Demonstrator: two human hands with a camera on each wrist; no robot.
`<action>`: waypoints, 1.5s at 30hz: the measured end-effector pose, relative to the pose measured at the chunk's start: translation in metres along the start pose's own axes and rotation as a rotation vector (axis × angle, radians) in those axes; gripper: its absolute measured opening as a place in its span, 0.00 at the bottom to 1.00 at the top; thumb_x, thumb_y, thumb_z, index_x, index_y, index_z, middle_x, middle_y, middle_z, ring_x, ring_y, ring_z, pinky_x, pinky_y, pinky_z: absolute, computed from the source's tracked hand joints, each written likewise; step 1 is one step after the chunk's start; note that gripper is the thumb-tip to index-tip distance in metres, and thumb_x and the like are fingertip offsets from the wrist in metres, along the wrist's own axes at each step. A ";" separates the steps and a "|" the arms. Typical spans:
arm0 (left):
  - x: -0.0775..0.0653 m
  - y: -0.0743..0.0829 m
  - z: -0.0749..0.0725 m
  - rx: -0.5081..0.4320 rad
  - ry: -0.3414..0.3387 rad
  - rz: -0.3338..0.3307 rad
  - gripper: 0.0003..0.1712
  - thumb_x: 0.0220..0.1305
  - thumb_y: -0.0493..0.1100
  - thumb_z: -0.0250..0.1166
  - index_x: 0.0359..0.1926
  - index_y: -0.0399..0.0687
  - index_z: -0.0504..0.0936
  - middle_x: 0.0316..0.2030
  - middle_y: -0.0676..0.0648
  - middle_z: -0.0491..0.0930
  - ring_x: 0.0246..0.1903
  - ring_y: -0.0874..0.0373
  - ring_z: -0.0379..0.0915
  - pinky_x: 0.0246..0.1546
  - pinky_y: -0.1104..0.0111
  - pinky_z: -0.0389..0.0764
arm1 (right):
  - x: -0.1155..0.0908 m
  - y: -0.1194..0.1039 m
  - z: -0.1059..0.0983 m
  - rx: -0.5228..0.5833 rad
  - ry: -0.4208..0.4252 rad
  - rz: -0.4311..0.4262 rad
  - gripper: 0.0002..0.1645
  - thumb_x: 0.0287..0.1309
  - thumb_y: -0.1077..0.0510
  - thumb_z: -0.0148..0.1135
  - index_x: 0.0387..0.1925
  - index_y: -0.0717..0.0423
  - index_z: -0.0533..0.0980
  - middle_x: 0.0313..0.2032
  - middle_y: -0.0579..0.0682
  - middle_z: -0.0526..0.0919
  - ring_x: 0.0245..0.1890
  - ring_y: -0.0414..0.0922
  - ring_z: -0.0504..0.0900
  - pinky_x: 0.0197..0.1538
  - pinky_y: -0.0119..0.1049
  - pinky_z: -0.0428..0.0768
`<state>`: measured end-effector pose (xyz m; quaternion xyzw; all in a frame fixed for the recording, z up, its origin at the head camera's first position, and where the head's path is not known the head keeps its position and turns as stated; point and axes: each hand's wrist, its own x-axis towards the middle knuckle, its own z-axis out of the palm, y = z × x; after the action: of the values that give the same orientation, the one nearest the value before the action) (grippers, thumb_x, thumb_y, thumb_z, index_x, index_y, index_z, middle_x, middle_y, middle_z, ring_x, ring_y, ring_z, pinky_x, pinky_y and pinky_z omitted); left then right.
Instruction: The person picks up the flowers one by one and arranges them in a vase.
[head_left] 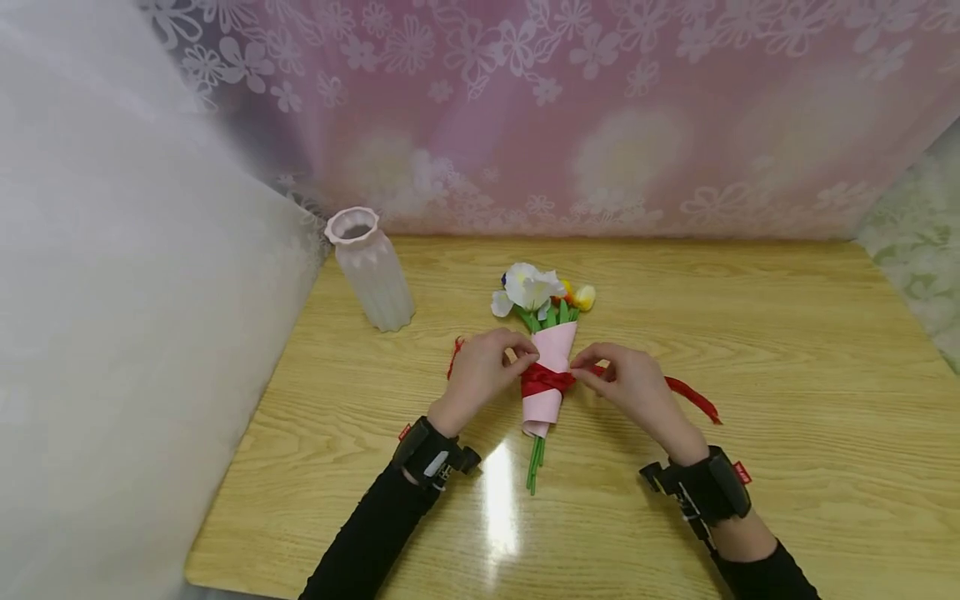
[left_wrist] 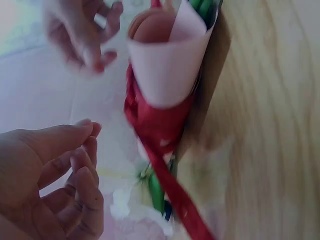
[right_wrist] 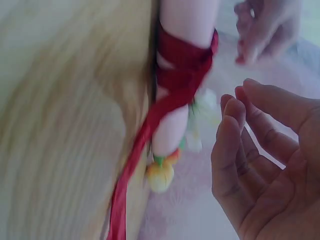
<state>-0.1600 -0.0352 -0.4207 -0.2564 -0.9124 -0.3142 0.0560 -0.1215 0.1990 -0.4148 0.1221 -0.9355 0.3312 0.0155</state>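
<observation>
A bouquet of artificial flowers [head_left: 531, 287] lies on the table, wrapped in pink paper [head_left: 555, 340], with green stems [head_left: 535, 467] poking out below. Red ribbon [head_left: 543, 380] goes round the paper's middle, crossed over at the front. My left hand [head_left: 483, 367] hovers at the wrap's left side, thumb and fingertips close together. On the other side is my right hand [head_left: 626, 379], its fingers loosely bent. Both wrist views show the left hand [left_wrist: 55, 175] and right hand [right_wrist: 270, 155] apart from the ribbon, with nothing visible between the fingertips. One ribbon tail [head_left: 693, 398] trails right; the other [head_left: 454, 354] is mostly hidden behind the left hand.
A pale ribbed vase [head_left: 375, 279] with a wavy rim stands at the table's back left. Behind the wooden table [head_left: 810, 358] hangs a pink floral curtain [head_left: 525, 125]. White cloth [head_left: 127, 250] borders the left side.
</observation>
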 end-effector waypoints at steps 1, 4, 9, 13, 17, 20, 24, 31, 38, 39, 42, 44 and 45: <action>0.000 0.002 0.003 0.006 -0.013 0.004 0.05 0.66 0.47 0.71 0.38 0.54 0.90 0.34 0.55 0.84 0.26 0.65 0.76 0.26 0.78 0.74 | 0.002 -0.002 0.005 0.000 -0.009 -0.017 0.06 0.60 0.57 0.73 0.39 0.52 0.85 0.34 0.47 0.87 0.23 0.40 0.74 0.26 0.31 0.71; -0.002 0.004 0.009 0.015 -0.047 0.000 0.05 0.65 0.48 0.72 0.38 0.54 0.90 0.33 0.55 0.83 0.24 0.66 0.74 0.23 0.78 0.71 | 0.005 -0.005 0.016 0.010 -0.038 -0.047 0.07 0.58 0.57 0.74 0.38 0.52 0.85 0.32 0.45 0.86 0.23 0.39 0.73 0.27 0.30 0.72; -0.005 0.004 0.015 0.045 -0.090 -0.011 0.06 0.64 0.49 0.72 0.39 0.56 0.90 0.33 0.55 0.82 0.23 0.66 0.70 0.21 0.78 0.67 | 0.006 -0.005 0.026 0.029 -0.070 -0.060 0.08 0.57 0.57 0.75 0.38 0.52 0.84 0.29 0.43 0.83 0.23 0.38 0.74 0.27 0.30 0.73; -0.005 0.005 0.018 0.072 -0.123 -0.012 0.06 0.63 0.50 0.73 0.40 0.56 0.90 0.33 0.55 0.82 0.25 0.66 0.71 0.22 0.77 0.67 | 0.006 -0.005 0.030 0.006 -0.075 -0.039 0.09 0.57 0.56 0.75 0.38 0.52 0.84 0.29 0.43 0.82 0.24 0.38 0.74 0.27 0.30 0.73; -0.005 0.005 0.021 0.067 -0.133 -0.012 0.05 0.63 0.48 0.73 0.38 0.55 0.89 0.31 0.55 0.82 0.26 0.64 0.72 0.23 0.76 0.68 | 0.006 -0.006 0.033 -0.040 -0.066 -0.021 0.09 0.57 0.55 0.75 0.38 0.52 0.83 0.28 0.43 0.80 0.23 0.38 0.72 0.26 0.31 0.70; -0.005 0.005 0.022 0.061 -0.131 -0.005 0.03 0.63 0.46 0.73 0.36 0.54 0.89 0.30 0.55 0.82 0.26 0.64 0.73 0.23 0.76 0.68 | 0.005 -0.007 0.035 -0.062 -0.052 -0.022 0.08 0.57 0.56 0.76 0.35 0.52 0.83 0.26 0.42 0.79 0.22 0.38 0.72 0.25 0.31 0.70; -0.005 0.005 0.021 0.073 -0.130 0.002 0.03 0.63 0.45 0.73 0.34 0.53 0.88 0.29 0.55 0.82 0.26 0.65 0.74 0.23 0.77 0.68 | 0.004 -0.006 0.034 -0.071 -0.038 -0.042 0.06 0.57 0.58 0.74 0.33 0.52 0.82 0.25 0.42 0.79 0.22 0.37 0.72 0.25 0.31 0.70; -0.005 0.000 0.015 0.062 -0.115 -0.046 0.04 0.66 0.44 0.71 0.34 0.52 0.85 0.28 0.55 0.80 0.23 0.66 0.71 0.19 0.78 0.67 | 0.000 0.002 0.027 -0.103 0.045 -0.059 0.06 0.58 0.61 0.73 0.33 0.54 0.81 0.30 0.47 0.81 0.24 0.40 0.76 0.27 0.32 0.74; -0.002 -0.002 0.014 0.021 -0.118 -0.047 0.04 0.66 0.45 0.71 0.36 0.52 0.85 0.30 0.54 0.82 0.21 0.66 0.69 0.18 0.77 0.65 | 0.007 -0.004 0.027 -0.047 0.017 -0.086 0.11 0.58 0.54 0.75 0.40 0.53 0.83 0.32 0.47 0.83 0.24 0.39 0.73 0.26 0.31 0.72; -0.002 -0.002 0.014 0.012 -0.117 -0.047 0.04 0.66 0.45 0.71 0.36 0.51 0.85 0.30 0.54 0.83 0.22 0.66 0.69 0.18 0.77 0.65 | 0.007 -0.006 0.028 -0.048 0.003 -0.090 0.10 0.58 0.54 0.75 0.39 0.52 0.83 0.32 0.46 0.82 0.23 0.38 0.72 0.26 0.30 0.71; -0.003 -0.002 0.014 -0.012 -0.113 -0.061 0.04 0.66 0.44 0.70 0.37 0.51 0.85 0.30 0.54 0.83 0.21 0.66 0.70 0.18 0.77 0.66 | 0.006 -0.007 0.031 -0.067 -0.008 -0.089 0.08 0.57 0.56 0.75 0.35 0.52 0.82 0.31 0.46 0.80 0.23 0.37 0.72 0.25 0.30 0.71; -0.004 -0.003 0.013 -0.014 -0.098 -0.080 0.04 0.67 0.44 0.69 0.37 0.50 0.85 0.29 0.54 0.82 0.21 0.66 0.71 0.19 0.77 0.67 | 0.004 -0.006 0.030 -0.087 0.004 -0.074 0.07 0.58 0.58 0.74 0.33 0.52 0.81 0.30 0.46 0.80 0.22 0.38 0.72 0.24 0.30 0.70; -0.005 -0.005 0.013 -0.009 -0.088 -0.093 0.03 0.67 0.44 0.69 0.36 0.50 0.84 0.29 0.54 0.82 0.21 0.66 0.71 0.19 0.77 0.68 | 0.003 -0.005 0.029 -0.096 0.010 -0.063 0.07 0.58 0.59 0.74 0.33 0.52 0.80 0.30 0.46 0.80 0.22 0.39 0.72 0.24 0.31 0.69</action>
<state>-0.1576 -0.0330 -0.4346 -0.2275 -0.9235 -0.3090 -0.0003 -0.1216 0.1763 -0.4339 0.1489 -0.9460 0.2858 0.0364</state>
